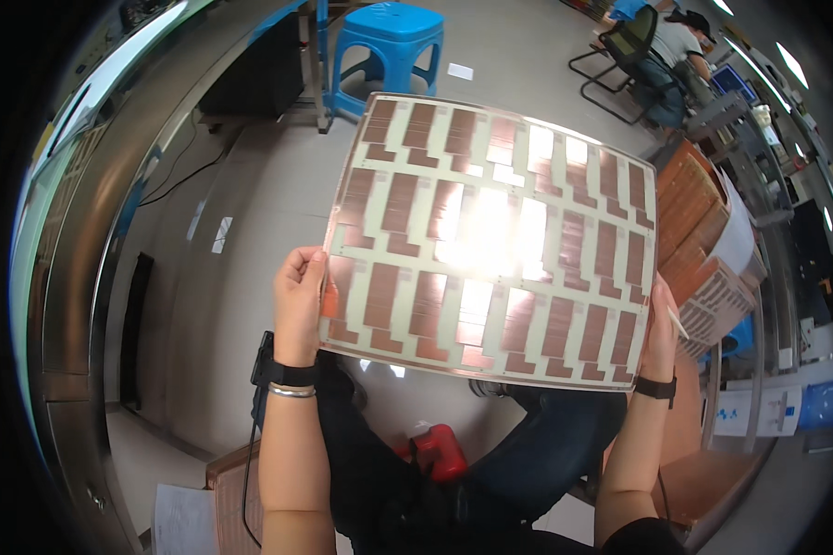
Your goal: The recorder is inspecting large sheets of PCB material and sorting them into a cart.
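A large circuit board panel [491, 242] is held up in front of me, tilted, with rows of copper-coloured patterns on a pale green base. Bright light glares off its middle. My left hand [298, 301] grips the panel's left edge, thumb at the front and fingers curled. At the right edge, my right hand [659, 335] also holds the panel; its fingers are partly hidden behind it. A thin pale stick [678, 323] shows beside the right hand; I cannot tell whether it is held.
Stacked copper-coloured panels [690, 208] stand at the right, with a patterned panel [715, 303] leaning there. A blue stool [386, 46] is ahead. A red object [438, 453] lies between my legs. Papers [183, 520] rest at lower left. A person [680, 55] sits far right.
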The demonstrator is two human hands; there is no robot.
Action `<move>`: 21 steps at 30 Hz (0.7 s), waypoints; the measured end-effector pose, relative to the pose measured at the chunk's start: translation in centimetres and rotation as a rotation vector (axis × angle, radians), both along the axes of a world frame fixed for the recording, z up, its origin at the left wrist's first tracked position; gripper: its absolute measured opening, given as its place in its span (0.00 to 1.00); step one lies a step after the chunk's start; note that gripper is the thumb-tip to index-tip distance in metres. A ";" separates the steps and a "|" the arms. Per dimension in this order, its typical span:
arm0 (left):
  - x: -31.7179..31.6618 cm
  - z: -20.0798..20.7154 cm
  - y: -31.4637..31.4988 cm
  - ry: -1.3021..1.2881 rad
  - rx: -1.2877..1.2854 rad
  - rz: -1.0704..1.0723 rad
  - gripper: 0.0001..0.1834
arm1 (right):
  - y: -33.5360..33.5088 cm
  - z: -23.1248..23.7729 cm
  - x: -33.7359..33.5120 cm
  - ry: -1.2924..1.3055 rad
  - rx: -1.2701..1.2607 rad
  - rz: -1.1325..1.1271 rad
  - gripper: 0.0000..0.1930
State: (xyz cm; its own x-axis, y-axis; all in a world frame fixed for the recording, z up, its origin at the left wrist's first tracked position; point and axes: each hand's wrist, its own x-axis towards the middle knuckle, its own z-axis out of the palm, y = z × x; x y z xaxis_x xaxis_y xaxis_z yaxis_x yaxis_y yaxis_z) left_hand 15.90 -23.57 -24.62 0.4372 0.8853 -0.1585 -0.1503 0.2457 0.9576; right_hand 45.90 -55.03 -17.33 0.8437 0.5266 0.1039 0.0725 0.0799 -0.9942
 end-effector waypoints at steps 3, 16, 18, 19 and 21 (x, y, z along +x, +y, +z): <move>-0.4 -0.3 0.1 -0.010 -0.005 -0.026 0.08 | -0.9 1.0 -0.1 -0.138 -0.073 -0.004 0.22; 0.0 -0.3 -0.2 -0.038 0.100 -0.037 0.08 | -1.5 3.9 -2.7 -0.343 -0.114 -0.151 0.21; 0.0 0.3 -0.4 -0.059 0.101 -0.021 0.08 | -1.7 3.7 -3.0 -0.296 -0.072 -0.156 0.21; -0.2 0.6 -0.5 -0.067 0.114 -0.012 0.08 | -1.6 3.6 -3.2 -0.236 -0.046 -0.160 0.20; -0.3 1.6 -0.9 -0.120 0.073 -0.026 0.08 | -1.3 3.8 -3.7 -0.223 -0.025 -0.166 0.19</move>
State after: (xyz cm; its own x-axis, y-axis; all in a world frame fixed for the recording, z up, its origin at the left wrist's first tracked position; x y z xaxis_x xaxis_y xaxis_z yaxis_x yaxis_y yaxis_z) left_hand 15.56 -24.50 -22.99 0.4724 0.8805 -0.0389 -0.2596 0.1812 0.9486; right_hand 42.23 -56.33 -13.52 0.8765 0.3877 0.2853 0.2997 0.0243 -0.9537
